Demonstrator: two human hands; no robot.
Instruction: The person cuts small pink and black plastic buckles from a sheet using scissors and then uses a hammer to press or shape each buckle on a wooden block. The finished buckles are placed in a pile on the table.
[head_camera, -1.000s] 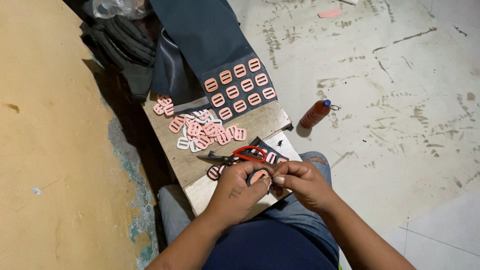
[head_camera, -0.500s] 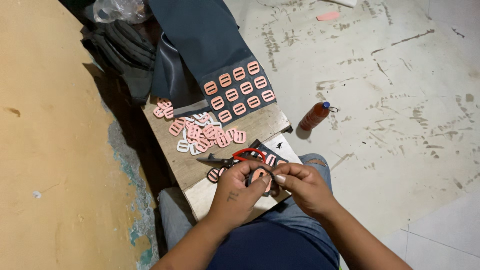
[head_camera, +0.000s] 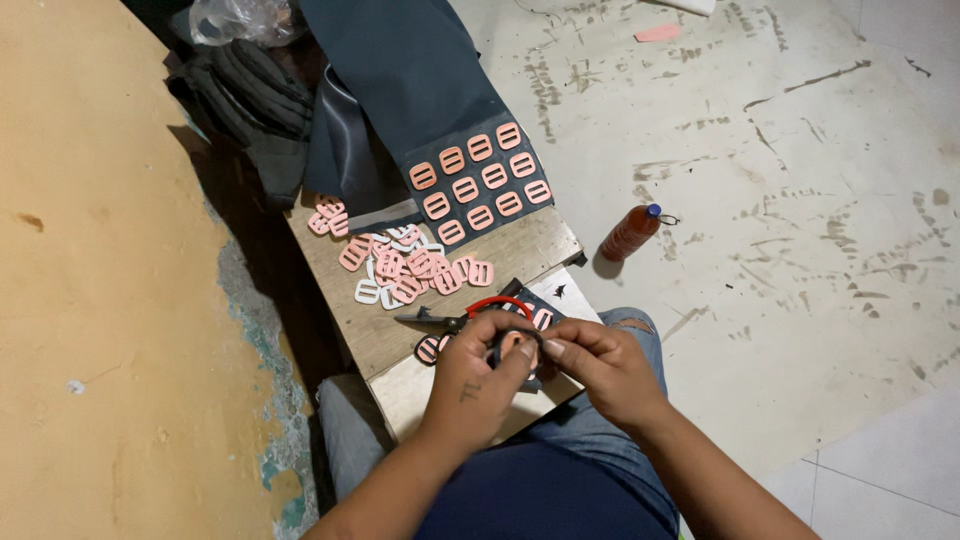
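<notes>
My left hand and my right hand meet over the near end of a small wooden bench. Together they pinch a pink buckle and a dark strip of strap; the fingers hide most of both. Red-handled scissors lie on the bench just beyond my fingertips. A loose heap of pink and white buckles sits mid-bench. Farther off, pink buckles in rows lie on a dark grey sheet.
An orange bottle with a blue cap lies on the scuffed concrete floor right of the bench. Dark folded fabric and a clear plastic bag sit at the far end. A yellow wall runs along the left.
Both hands have stayed together over the bench's near end, working the small buckle. The view has shifted slightly; nothing else moved.
</notes>
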